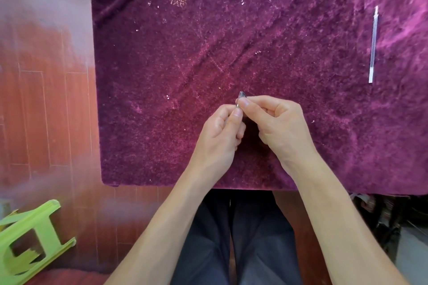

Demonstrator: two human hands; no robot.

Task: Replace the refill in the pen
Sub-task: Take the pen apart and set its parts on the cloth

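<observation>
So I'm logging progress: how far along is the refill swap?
Done: nothing clearly. One refill lies apart on the purple cloth, far right; new or old, unclear. In hand: both hands, left and right, pinch the pen at its tip. Left: seating a refill, closing.

You sit at a table (129,99) draped in deep purple velvet cloth (254,30) with faint gold stitching at its far left corner. Left of the table lies reddish wood-plank floor (46,111), with a lime-green plastic stool (27,240) tipped over nearer you.
</observation>
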